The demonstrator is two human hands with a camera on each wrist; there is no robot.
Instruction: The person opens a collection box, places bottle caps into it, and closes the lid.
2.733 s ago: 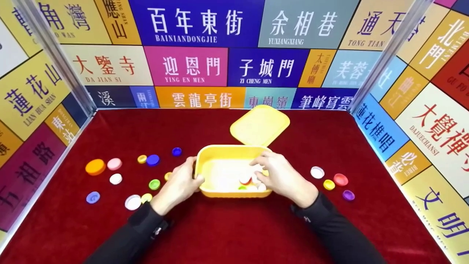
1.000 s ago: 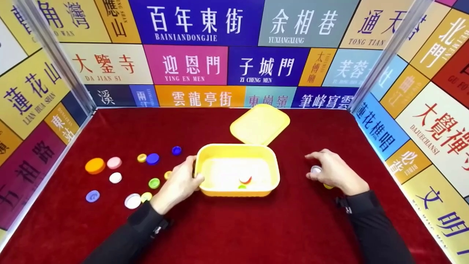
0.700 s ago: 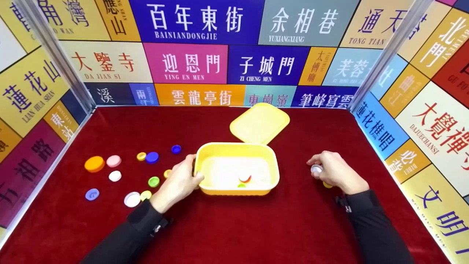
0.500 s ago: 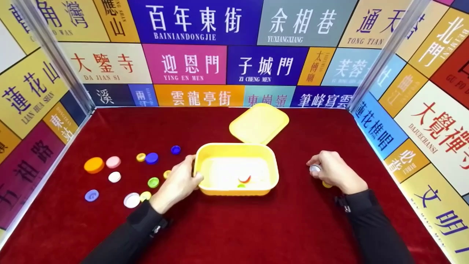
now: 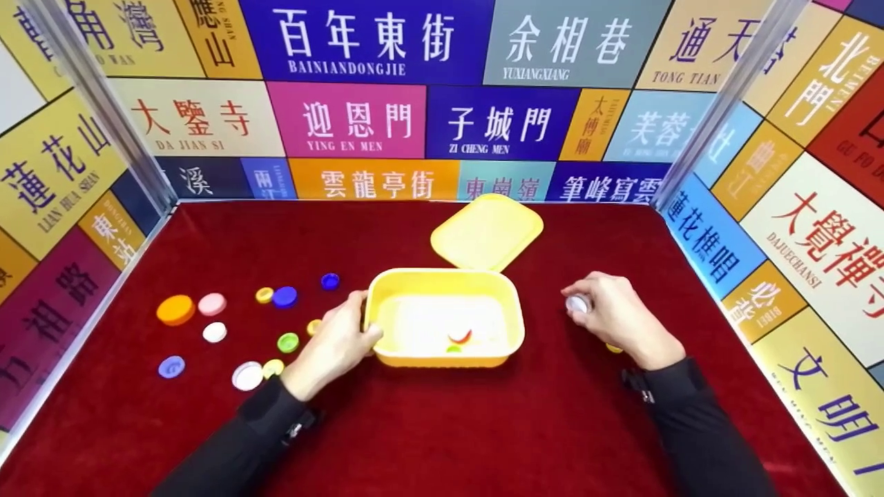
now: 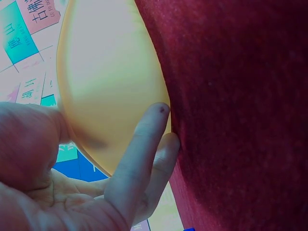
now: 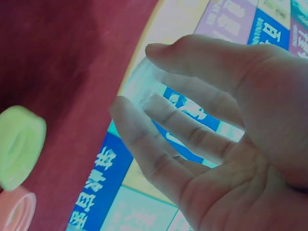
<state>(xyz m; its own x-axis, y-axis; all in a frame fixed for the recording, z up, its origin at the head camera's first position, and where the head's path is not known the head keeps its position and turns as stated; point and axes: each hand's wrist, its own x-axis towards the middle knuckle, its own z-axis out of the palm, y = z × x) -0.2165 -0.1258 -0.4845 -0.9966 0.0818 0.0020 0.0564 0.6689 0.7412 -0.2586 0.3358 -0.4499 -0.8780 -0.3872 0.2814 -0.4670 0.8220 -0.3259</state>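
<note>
My left hand (image 5: 338, 342) grips the left end of a yellow plastic box (image 5: 376, 360), thumb at the rim and fingers along the outer wall. In the left wrist view those fingers (image 6: 137, 151) lie against the box's side. Inside the box are a red-and-white cap (image 5: 460, 335) and a small green cap (image 5: 453, 349). Right of the box, my right hand (image 5: 625, 314) pinches a white bottle cap (image 5: 577, 304) between thumb and fingertips. The right wrist view shows this white cap (image 7: 142, 82) held above the red cloth.
A yellow lid (image 5: 487, 231) lies behind the box. Several caps, among them orange (image 5: 175, 310), pink (image 5: 212, 304) and blue (image 5: 284, 297), are scattered at left. By the right hand, a yellow cap (image 7: 21, 147) and a red cap (image 7: 17, 211) rest on the cloth (image 5: 442, 428).
My right hand has come out of the box and gone right to the white cap, and now shifts slightly left and up with it. The left hand keeps its grip on the box.
</note>
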